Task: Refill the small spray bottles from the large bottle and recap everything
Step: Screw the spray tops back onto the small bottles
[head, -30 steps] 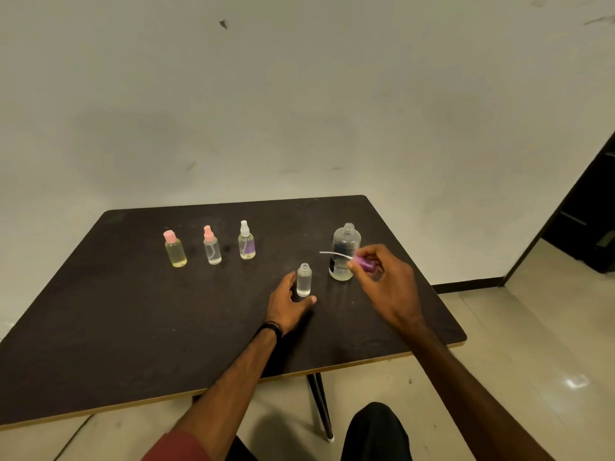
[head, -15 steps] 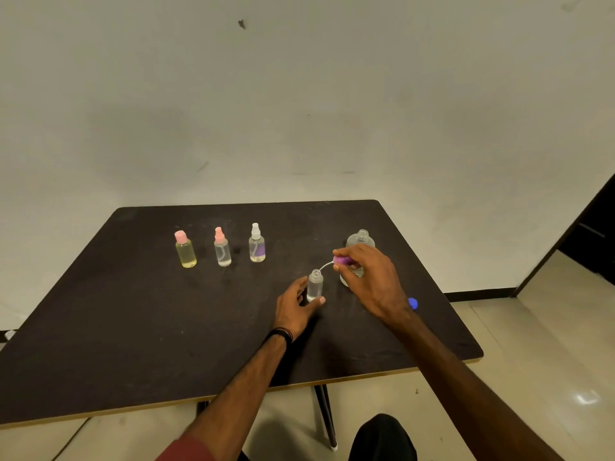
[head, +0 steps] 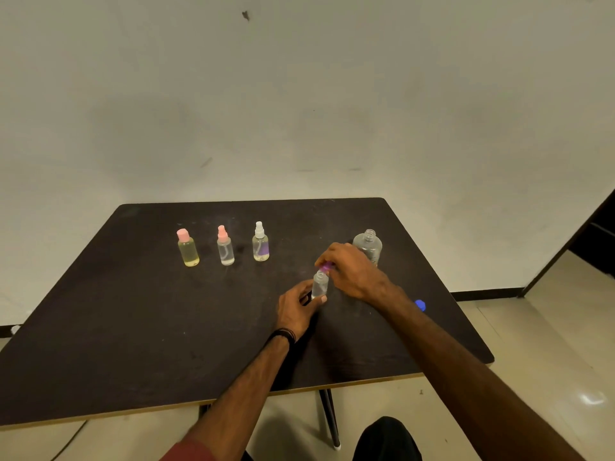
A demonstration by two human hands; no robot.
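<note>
A small clear bottle (head: pixel 320 285) stands upright on the dark table (head: pixel 133 321), and my left hand (head: pixel 298 309) grips its base. My right hand (head: pixel 351 269) pinches a purple spray cap (head: pixel 325 267) right over the bottle's neck; its dip tube is hidden from view. The large clear bottle (head: pixel 367 246) stands uncapped just behind my right hand. Its blue cap (head: pixel 420 305) lies on the table to the right of my right forearm.
Three capped small bottles stand in a row at the back left: a yellowish one with a pink cap (head: pixel 188 247), a clear one with a pink sprayer (head: pixel 225 246), one with a white sprayer (head: pixel 260 241). A wall rises behind the table.
My right hand has carried the purple spray cap leftward from in front of the large bottle to just above the small bottle's neck. My left hand has kept its grip.
</note>
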